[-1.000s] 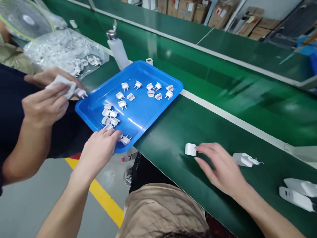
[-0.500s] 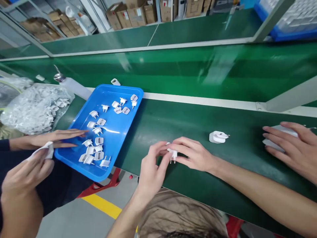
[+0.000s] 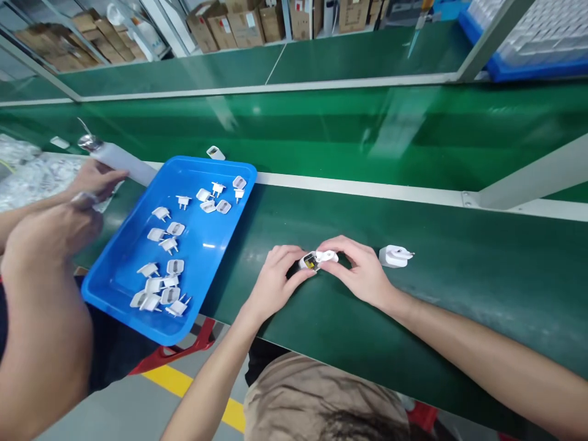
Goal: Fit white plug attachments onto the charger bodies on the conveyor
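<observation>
My left hand (image 3: 278, 278) pinches a white charger housing (image 3: 305, 262) whose open end faces right, with dark and yellow parts showing inside. In my right hand (image 3: 362, 269) is a white plug cap (image 3: 327, 256), held against or very close to that open end; whether the two touch I cannot tell. Both hands are low over the green bench. To the right of my right hand, a white charger (image 3: 395, 256) lies on its side with its pins pointing right.
A blue tray (image 3: 197, 245) at left holds several white plug caps. Beyond it lie a white bottle (image 3: 124, 160) and a white charger housing (image 3: 215, 152). A co-worker's hands (image 3: 94, 184) are near a clear bag (image 3: 41, 180) of white parts. A metal post (image 3: 537, 171) slants at right.
The pieces in my hands have turned, so the housing's open end now shows. The co-worker's hands have left the tray towards the bag. A hand at far right is gone from view.
</observation>
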Demonstrator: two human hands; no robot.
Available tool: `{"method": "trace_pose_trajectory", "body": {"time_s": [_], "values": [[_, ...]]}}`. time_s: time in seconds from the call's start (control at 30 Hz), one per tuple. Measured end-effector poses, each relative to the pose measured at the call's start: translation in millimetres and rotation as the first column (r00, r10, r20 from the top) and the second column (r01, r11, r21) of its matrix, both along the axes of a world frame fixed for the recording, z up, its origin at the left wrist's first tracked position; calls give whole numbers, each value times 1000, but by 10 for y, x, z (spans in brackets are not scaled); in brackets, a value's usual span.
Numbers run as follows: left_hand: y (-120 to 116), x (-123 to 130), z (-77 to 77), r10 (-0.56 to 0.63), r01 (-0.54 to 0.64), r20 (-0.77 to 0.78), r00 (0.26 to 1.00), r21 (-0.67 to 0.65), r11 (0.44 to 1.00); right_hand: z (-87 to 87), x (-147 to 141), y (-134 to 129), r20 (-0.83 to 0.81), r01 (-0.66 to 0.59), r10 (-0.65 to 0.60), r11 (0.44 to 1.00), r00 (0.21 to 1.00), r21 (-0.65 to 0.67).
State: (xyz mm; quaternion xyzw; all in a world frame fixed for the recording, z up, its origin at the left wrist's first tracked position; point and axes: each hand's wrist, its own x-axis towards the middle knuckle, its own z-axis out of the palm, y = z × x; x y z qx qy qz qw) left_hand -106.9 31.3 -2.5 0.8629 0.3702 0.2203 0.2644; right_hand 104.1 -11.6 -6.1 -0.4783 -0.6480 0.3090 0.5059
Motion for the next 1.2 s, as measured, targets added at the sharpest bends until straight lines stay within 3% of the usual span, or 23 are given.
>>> {"method": "trace_pose_trajectory", "body": {"time_s": [0.17, 0.57, 0.83, 1.0, 1.2], "values": [[-3, 17, -59, -29, 33, -43, 999, 90, 995, 29, -11, 28, 189, -25, 35, 998, 981, -53], [5, 42, 12, -59, 62, 50, 997, -64, 996, 18, -3, 53, 136, -25, 37, 996, 990, -88], [19, 38, -58, -41, 45, 101, 994, -40, 998, 158, -4, 60, 374, -79, 117, 990, 920, -115], [20, 44, -60, -49, 54, 108, 993, -47, 997, 163, -13, 71, 315, -84, 104, 994, 943, -74], [21, 47, -40, -47, 56, 112, 993, -84, 995, 191, -33, 74, 328, -104, 137, 988, 935, -117]]}}
